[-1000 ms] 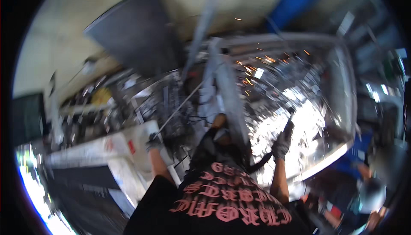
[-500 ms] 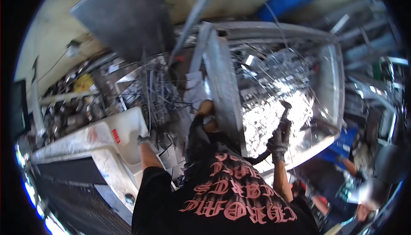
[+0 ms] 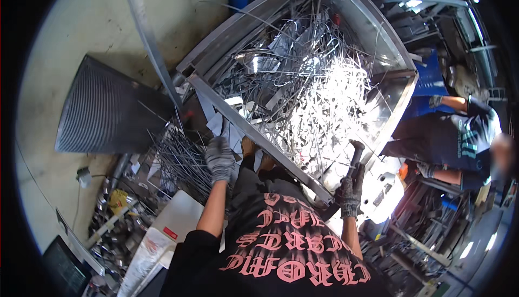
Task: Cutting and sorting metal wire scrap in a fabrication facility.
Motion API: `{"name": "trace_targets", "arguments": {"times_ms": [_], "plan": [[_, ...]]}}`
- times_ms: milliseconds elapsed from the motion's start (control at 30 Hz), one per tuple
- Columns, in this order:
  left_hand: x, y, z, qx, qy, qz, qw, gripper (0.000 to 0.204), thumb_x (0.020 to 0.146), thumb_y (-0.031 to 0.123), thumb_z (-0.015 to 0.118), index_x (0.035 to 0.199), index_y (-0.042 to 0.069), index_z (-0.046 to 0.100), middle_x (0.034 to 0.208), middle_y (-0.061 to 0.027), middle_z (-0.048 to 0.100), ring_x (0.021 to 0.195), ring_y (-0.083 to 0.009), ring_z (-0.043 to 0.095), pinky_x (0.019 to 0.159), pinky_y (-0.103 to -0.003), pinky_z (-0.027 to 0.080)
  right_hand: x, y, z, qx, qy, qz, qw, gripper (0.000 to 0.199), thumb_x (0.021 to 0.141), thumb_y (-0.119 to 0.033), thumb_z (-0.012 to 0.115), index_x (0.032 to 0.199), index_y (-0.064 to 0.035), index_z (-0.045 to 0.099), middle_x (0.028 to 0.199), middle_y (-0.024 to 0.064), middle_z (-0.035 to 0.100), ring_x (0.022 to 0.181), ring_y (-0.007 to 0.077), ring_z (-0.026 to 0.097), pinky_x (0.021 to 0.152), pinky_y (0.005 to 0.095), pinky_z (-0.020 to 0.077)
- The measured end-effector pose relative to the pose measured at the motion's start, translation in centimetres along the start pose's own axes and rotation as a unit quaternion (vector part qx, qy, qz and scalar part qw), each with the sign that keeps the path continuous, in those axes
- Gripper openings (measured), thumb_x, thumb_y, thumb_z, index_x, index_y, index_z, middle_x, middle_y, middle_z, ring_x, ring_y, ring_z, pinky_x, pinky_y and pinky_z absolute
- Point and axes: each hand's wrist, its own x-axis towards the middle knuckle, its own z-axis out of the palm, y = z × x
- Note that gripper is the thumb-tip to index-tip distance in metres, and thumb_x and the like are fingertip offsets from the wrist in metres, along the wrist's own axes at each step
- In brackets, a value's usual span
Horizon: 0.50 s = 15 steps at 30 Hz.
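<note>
My right hand (image 3: 351, 197), in a dark work glove with a grey cuff, is closed round a dark long-necked tool (image 3: 356, 153) with a short angled head. Its exact kind does not show. The tool points away from me, over the near right corner of a big metal bin (image 3: 259, 137). Inside the bin lies a tangle of metal strips and wires (image 3: 281, 70), glaring white in sunlight. My left hand (image 3: 220, 159), in a grey striped glove, is over a bundle of thin metal rods (image 3: 181, 159) left of the bin. Motion smears its fingers.
A dark ribbed panel (image 3: 108, 113) leans on the wall at left, beside a long metal bar (image 3: 146, 37). A white tub (image 3: 175, 218) stands at lower left. At right, a co-worker (image 3: 443, 137) with gloved hands stands near a white container (image 3: 384, 194).
My view has turned right, swinging the bin round. My left hand has moved from beside the white tub to the rods near the bin. My right hand keeps its grip on the tool.
</note>
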Motion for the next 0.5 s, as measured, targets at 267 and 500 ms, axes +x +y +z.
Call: {"name": "trace_targets", "arguments": {"times_ms": [267, 500], "plan": [[6.9, 7.5, 16.8, 0.267, -0.366, 0.179, 0.874, 0.077, 0.078, 0.044, 0.072, 0.138, 0.002, 0.046, 0.136, -0.0239, 0.053, 0.125, -0.0373, 0.052, 0.106, -0.041, 0.042, -9.9, 4.5, -2.0, -0.02, 0.11, 0.084, 0.99, 0.068, 0.095, -0.015, 0.057, 0.155, -0.016, 0.024, 0.108, 0.0071, 0.062, 0.067, 0.0092, 0.048, 0.056, 0.0255, 0.0438], [3.2, 9.6, 24.2, 0.305, -0.468, 0.08, 0.825, 0.065, 0.087, 0.048, 0.055, 0.134, 0.003, 0.053, 0.132, -0.0226, 0.058, 0.117, -0.0374, 0.06, 0.097, -0.048, 0.048, -14.5, 8.5, -2.0, -0.174, 0.176, -0.035, 0.968, 0.068, 0.096, -0.012, 0.057, 0.155, -0.0165, 0.025, 0.111, 0.0043, 0.063, 0.071, 0.0108, 0.054, 0.057, 0.0266, 0.045]]}}
